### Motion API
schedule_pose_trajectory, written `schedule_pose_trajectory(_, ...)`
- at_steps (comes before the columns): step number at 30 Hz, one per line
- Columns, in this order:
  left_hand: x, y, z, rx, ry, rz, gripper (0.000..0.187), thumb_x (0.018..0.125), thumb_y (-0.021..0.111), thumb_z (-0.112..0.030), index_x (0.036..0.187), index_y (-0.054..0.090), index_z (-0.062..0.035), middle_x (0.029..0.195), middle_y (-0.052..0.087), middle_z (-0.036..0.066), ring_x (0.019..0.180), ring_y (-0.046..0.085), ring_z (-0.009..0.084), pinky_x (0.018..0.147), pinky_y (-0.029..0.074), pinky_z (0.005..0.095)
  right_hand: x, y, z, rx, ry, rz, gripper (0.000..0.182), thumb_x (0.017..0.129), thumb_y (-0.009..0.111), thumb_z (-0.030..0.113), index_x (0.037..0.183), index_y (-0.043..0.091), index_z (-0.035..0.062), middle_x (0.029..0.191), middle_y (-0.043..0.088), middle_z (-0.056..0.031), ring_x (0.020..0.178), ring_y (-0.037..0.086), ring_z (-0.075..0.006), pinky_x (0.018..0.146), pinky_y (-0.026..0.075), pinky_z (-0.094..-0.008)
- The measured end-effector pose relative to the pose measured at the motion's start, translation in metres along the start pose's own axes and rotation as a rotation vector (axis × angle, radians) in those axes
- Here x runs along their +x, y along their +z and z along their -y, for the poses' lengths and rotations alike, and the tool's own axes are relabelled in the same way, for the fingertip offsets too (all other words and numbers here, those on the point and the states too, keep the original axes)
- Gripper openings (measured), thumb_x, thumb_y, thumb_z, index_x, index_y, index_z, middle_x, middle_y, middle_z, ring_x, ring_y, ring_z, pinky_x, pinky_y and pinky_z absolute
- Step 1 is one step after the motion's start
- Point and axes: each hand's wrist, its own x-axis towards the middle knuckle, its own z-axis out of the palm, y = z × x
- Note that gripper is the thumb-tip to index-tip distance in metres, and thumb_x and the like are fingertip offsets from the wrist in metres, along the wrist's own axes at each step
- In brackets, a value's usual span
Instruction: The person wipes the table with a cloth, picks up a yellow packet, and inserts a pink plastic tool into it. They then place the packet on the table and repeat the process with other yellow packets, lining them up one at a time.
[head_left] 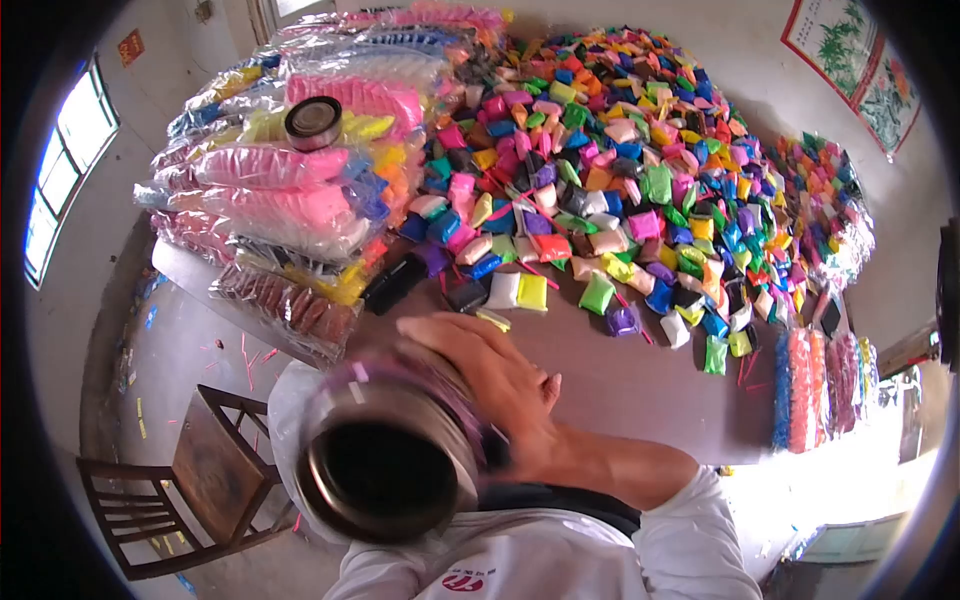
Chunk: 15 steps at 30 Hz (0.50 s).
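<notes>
A steel flask (455,400) with a purplish side is close to the camera, its wide dark mouth turned towards me. My right hand (490,385) is wrapped round the flask's far side, its forearm coming in from the right. Only the white sleeve of my left arm shows below the flask; the hand itself is hidden. A round metal lid (313,122) rests on the stacked clear bags at the upper left. Motion blurs the flask and my fingers.
Long plastic bags of pink, yellow and brown packets (290,180) cover the left of the brown table (620,390). Many small coloured packets (600,180) are heaped behind. More long bags (805,385) stand at the right edge. A wooden chair (215,470) is at the lower left.
</notes>
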Motion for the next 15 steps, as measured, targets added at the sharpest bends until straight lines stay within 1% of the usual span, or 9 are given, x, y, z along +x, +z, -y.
schedule_pose_trajectory(1,0.004,-0.003,-0.007,0.002,-0.007,-0.008,0.036,0.088,0.063,-0.023,0.060,0.050,-0.0045,0.059,0.052,0.013,0.054,0.055,0.0307,0.050,0.042,0.0405,0.001,0.009,-0.009,0.044,0.035,0.024,0.079,0.064,0.083,0.025,0.128,0.046,-0.0003,0.128,0.054,-0.0196,0.117,0.053,-0.0365,0.099,0.043,-0.0440)
schedule_pose_trajectory(3,0.003,-0.009,-0.017,-0.002,-0.038,-0.037,0.036,0.087,0.064,-0.022,0.059,0.049,-0.0046,0.059,0.052,0.012,0.055,0.055,0.0296,0.051,0.042,0.0399,-0.003,0.040,-0.034,0.008,0.147,-0.027,0.089,0.054,0.083,0.026,0.130,0.042,0.0024,0.117,0.056,-0.0190,0.111,0.053,-0.0388,0.095,0.044,-0.0471)
schedule_pose_trajectory(4,0.001,-0.003,-0.011,0.005,-0.003,-0.069,0.036,0.087,0.064,-0.022,0.059,0.049,-0.0047,0.060,0.052,0.011,0.055,0.054,0.0291,0.051,0.042,0.0395,-0.004,0.047,-0.041,0.002,0.233,-0.033,0.087,0.055,0.082,0.027,0.129,0.042,0.0030,0.115,0.057,-0.0189,0.111,0.053,-0.0387,0.095,0.045,-0.0459)
schedule_pose_trajectory(6,-0.005,0.017,0.012,0.022,0.065,-0.129,0.035,0.086,0.064,-0.020,0.059,0.048,-0.0050,0.061,0.052,0.010,0.055,0.054,0.0281,0.051,0.042,0.0388,-0.004,0.063,-0.060,-0.033,0.392,-0.015,0.089,0.054,0.082,0.028,0.129,0.041,0.0030,0.115,0.057,-0.0192,0.110,0.053,-0.0382,0.095,0.045,-0.0449)
schedule_pose_trajectory(8,-0.010,0.026,0.027,0.052,0.154,-0.142,0.019,0.083,0.065,-0.012,0.069,0.052,-0.0074,0.064,0.052,0.007,0.061,0.054,0.0243,0.054,0.043,0.0371,-0.007,0.070,-0.081,-0.010,0.534,0.015,0.092,0.054,0.083,0.033,0.130,0.040,0.0026,0.112,0.057,-0.0198,0.109,0.054,-0.0375,0.094,0.045,-0.0441)
schedule_pose_trajectory(9,-0.010,0.026,0.029,0.068,0.197,-0.149,0.013,0.081,0.065,-0.008,0.073,0.054,-0.0085,0.066,0.052,0.005,0.065,0.054,0.0224,0.056,0.044,0.0362,-0.006,0.073,-0.089,0.006,0.574,0.012,0.092,0.054,0.083,0.033,0.130,0.040,0.0026,0.112,0.057,-0.0196,0.109,0.054,-0.0373,0.094,0.046,-0.0443)
schedule_pose_trajectory(12,-0.006,0.021,0.023,0.069,0.300,-0.194,0.015,0.080,0.065,-0.008,0.070,0.054,-0.0085,0.061,0.048,0.005,0.060,0.053,0.0235,0.053,0.043,0.0386,-0.001,0.079,-0.101,0.019,0.672,-0.001,0.091,0.055,0.083,0.035,0.129,0.041,0.0029,0.112,0.057,-0.0185,0.110,0.053,-0.0370,0.093,0.045,-0.0451)
schedule_pose_trajectory(15,-0.007,0.022,0.025,0.077,0.289,-0.169,0.012,0.080,0.065,-0.008,0.073,0.056,-0.0079,0.062,0.049,0.005,0.061,0.054,0.0232,0.054,0.043,0.0391,0.008,0.082,-0.099,-0.029,0.659,-0.027,0.091,0.054,0.083,0.035,0.129,0.041,0.0036,0.113,0.057,-0.0178,0.111,0.053,-0.0367,0.094,0.045,-0.0448)
